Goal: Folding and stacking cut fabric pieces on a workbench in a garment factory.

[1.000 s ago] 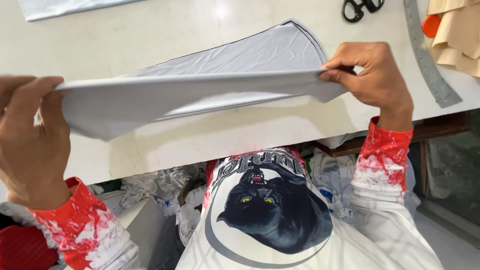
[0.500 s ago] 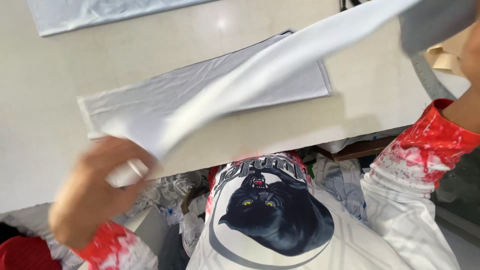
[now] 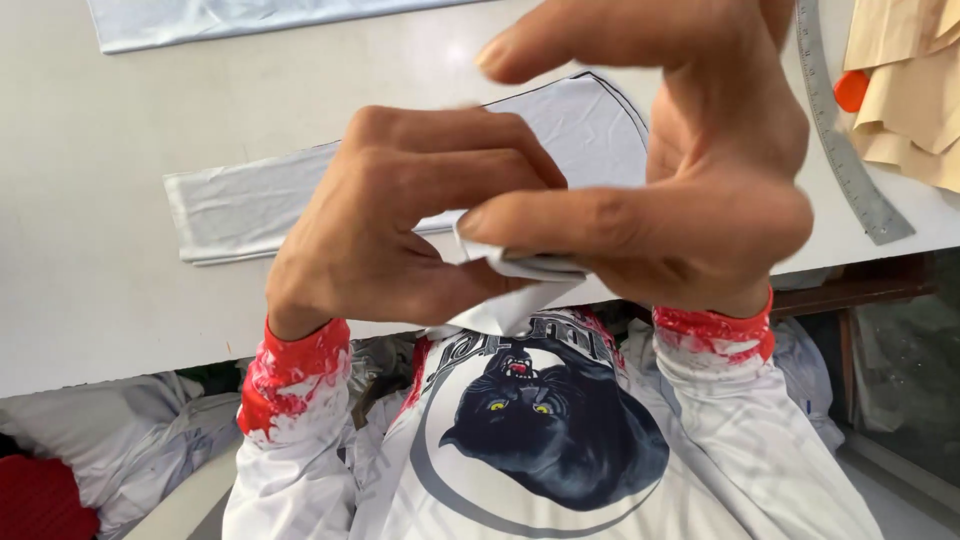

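Your left hand (image 3: pixel 400 225) is curled tight, knuckles up, fingers clamped on a small piece of pale grey fabric (image 3: pixel 520 285). It's thin and limp, creased, and bunched between both hands in the air just off the near edge of the tabletop (image 3: pixel 90 150). Your right hand (image 3: pixel 690 170) meets it from the other side: one finger pressed across the top of the bunch, thumb under, remaining fingers arched wide open above. A fold of the piece droops below the hands toward your chest.

Behind the hands, a second cut piece (image 3: pixel 270 205) of the same grey knit lies flat on the tabletop, long and narrow with a curved far end and a dark outline along that curve. Another pale sheet (image 3: pixel 230 18) lies at the far edge.

Right side of the tabletop: grey metal curved ruler (image 3: pixel 845 150), orange round object (image 3: pixel 851 90) just beside it, tan paper pattern pieces (image 3: pixel 915 90) at the corner.

Tabletop is smooth, off-white, glossy. Below its near edge: heaped pale fabric scraps (image 3: pixel 130 450).
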